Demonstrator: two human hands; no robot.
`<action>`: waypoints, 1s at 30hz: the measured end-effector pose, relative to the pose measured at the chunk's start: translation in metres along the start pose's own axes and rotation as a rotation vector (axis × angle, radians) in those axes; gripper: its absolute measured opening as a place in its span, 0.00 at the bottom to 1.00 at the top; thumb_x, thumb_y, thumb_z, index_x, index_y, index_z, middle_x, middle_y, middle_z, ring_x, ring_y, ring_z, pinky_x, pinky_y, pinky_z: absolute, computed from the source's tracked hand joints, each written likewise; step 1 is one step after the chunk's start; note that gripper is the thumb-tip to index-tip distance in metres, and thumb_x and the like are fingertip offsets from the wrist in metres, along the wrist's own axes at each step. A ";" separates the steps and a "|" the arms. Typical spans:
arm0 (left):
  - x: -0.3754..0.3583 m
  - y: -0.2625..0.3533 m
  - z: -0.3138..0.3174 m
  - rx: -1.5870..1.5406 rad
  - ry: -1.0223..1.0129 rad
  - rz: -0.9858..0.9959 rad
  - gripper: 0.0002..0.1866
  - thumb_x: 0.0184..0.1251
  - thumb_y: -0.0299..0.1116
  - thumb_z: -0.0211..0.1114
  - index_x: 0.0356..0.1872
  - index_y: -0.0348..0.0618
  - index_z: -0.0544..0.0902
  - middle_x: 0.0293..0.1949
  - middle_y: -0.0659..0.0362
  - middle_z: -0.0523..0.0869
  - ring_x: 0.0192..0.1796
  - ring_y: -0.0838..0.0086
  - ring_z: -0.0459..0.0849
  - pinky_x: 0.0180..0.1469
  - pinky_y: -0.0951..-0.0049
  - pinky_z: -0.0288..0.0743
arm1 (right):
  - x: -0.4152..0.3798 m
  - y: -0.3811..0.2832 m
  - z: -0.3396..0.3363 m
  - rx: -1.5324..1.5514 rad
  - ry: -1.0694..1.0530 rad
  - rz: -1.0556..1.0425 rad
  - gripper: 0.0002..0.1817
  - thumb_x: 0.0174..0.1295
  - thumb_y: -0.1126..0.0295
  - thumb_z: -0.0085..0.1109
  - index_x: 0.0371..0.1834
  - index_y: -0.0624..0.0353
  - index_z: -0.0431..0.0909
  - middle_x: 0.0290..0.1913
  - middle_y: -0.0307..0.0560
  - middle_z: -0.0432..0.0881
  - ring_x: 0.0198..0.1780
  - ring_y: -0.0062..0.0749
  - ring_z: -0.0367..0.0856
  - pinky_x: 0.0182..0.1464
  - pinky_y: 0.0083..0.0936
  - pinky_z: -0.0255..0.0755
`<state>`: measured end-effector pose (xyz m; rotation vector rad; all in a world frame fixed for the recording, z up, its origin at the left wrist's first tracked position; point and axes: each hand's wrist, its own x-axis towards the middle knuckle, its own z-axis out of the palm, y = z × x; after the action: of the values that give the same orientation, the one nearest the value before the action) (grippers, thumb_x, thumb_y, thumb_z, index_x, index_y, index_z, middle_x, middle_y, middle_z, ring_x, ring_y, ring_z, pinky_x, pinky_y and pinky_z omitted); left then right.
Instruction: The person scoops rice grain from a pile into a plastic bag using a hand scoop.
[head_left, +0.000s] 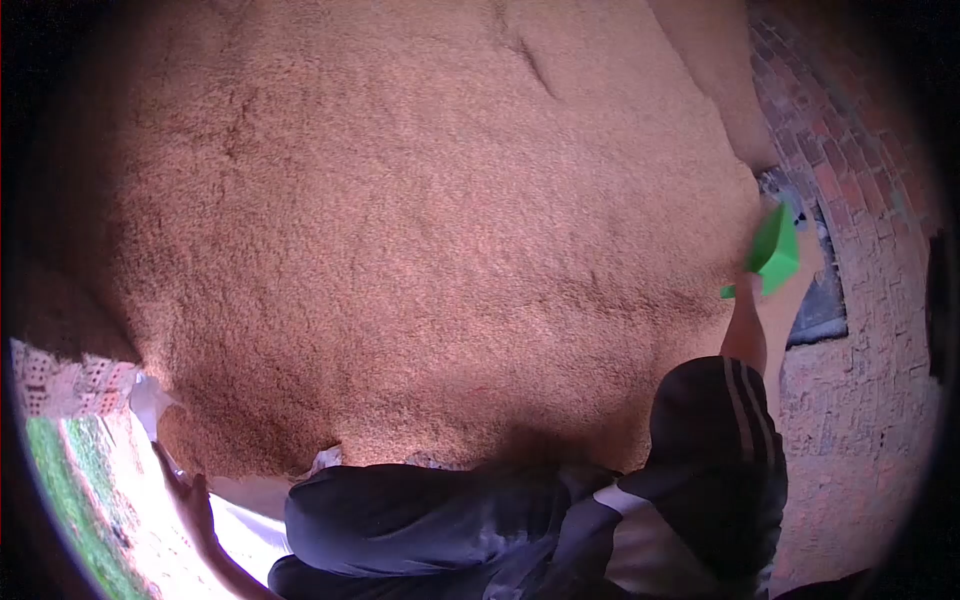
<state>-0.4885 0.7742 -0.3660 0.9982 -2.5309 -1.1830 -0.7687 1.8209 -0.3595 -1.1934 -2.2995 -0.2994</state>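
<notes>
A broad heap of loose brown grain or husks [430, 220] spreads in front of me. At its right edge, my right hand [752, 284] is closed around a green plastic scoop [776, 250], which is slightly blurred and tilted so its inside is partly hidden. Far over at lower left, my left hand [192, 500] is at the rim of a white sack [150, 400], fingers along the edge and seemingly gripping it. Glare hides part of that sack, and brown material lies right beside it.
A brick wall [850, 190] rises on the right, with a dark panel [822, 300] at its foot near the scoop. Hollow bricks [80, 385] stand at left, beside bright ground and grass [60, 490]. My dark-clothed legs [430, 515] border the heap below.
</notes>
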 end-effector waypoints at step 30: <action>-0.004 -0.007 0.006 -0.084 0.019 -0.022 0.45 0.46 0.16 0.54 0.70 0.43 0.47 0.69 0.45 0.54 0.69 0.60 0.58 0.67 0.68 0.55 | -0.508 -0.412 -0.091 1.094 -1.021 -0.368 0.14 0.61 0.66 0.53 0.26 0.66 0.65 0.14 0.46 0.71 0.13 0.31 0.73 0.15 0.28 0.69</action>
<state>-0.4845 0.7773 -0.3753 1.0148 -2.4398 -1.2682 -0.8307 1.1900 -0.5424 -0.3025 -2.7086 1.5768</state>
